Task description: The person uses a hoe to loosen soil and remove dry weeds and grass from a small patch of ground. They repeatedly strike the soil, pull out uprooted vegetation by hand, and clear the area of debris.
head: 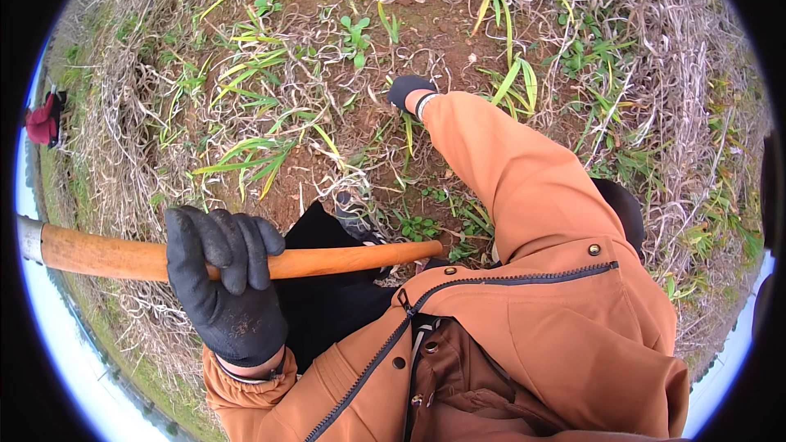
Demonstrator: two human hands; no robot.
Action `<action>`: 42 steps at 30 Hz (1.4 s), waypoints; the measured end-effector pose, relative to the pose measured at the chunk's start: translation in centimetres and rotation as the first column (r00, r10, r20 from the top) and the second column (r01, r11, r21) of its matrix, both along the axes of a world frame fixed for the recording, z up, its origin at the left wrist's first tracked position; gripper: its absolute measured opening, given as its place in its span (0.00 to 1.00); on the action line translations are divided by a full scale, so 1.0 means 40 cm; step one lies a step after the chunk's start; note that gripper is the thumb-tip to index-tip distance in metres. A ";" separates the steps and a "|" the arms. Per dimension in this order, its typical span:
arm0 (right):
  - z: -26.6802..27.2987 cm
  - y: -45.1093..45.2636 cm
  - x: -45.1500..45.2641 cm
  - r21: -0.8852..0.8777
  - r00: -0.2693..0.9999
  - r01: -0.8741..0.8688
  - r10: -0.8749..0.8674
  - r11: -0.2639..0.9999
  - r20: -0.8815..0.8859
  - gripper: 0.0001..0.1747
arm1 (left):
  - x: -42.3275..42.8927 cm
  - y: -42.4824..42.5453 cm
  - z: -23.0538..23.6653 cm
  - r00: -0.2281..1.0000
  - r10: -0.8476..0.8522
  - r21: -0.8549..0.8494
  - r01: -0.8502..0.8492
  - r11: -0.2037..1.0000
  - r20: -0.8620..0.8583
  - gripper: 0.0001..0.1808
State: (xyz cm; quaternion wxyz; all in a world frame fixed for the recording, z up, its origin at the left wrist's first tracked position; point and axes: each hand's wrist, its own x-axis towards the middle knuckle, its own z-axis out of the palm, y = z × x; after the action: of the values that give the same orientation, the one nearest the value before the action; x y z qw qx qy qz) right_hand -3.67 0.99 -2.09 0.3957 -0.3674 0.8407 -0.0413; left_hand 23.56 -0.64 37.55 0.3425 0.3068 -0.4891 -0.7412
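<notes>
My left hand (224,282), in a dusty black glove, grips an orange-brown wooden tool handle (356,259). The handle lies across the view before my body, with a grey metal collar (31,240) at the far left; the tool's head is out of sight. Farther forward, my right hand (410,92), also in a dark glove, is down at the ground among green leaf blades (408,132). Its fingers are mostly hidden, so whether they hold anything does not show. Strap-like green and yellow leaves (264,156) grow left of it.
Reddish soil (417,27) shows between small weeds (356,40) and curled dry grass. Thick dead grass (669,73) lines both sides. My shoe (353,215) is close below the right hand. Another person (44,120) in a red top is far off at the left edge.
</notes>
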 end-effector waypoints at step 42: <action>-0.003 0.358 -0.148 -0.126 0.898 0.153 -0.191 0.980 -0.397 0.14 | -0.041 0.058 0.014 0.994 -0.106 -0.028 0.106 0.994 0.024 0.22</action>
State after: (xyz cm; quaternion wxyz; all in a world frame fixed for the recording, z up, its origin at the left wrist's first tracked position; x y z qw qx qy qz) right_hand -9.59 15.31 -2.22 0.1894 -0.3100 0.9309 -0.0374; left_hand 21.92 1.70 38.10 0.3015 0.2836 -0.5195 -0.7475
